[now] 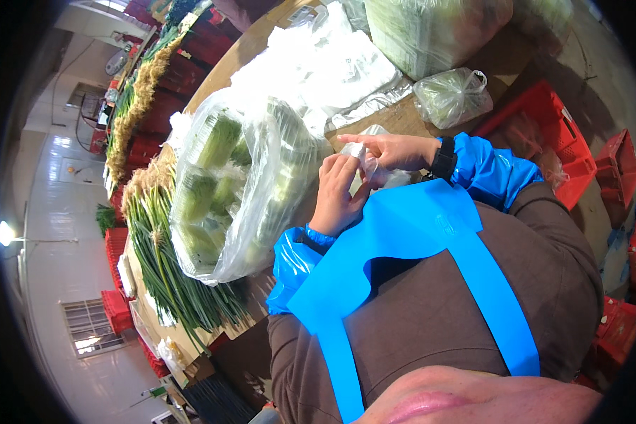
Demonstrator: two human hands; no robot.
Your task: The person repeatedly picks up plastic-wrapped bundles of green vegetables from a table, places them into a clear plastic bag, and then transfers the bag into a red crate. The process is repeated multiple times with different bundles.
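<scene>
My left hand (338, 192) pinches the gathered, whitish translucent plastic of a bag (370, 165) between thumb and fingers. Close against it, my right hand (389, 150) grips the same plastic, its index finger stretched out to the left. The lower part of this bag is mostly hidden behind my hands and the blue apron (424, 217), so its contents cannot be told. Left of my hands stands a large transparent bag (265, 175), its mouth open, packed with wrapped bundles of pale green vegetables (217, 143). Beyond my right wrist sits a small knotted bag (452, 99) of greens.
White plastic bags (344, 63) lie stacked on the wooden table (371, 119). A big filled bag (434, 32) stands at the far side. Spring onions (164, 254) cover the table's left part. Red crates (554, 138) stand on the floor to my right.
</scene>
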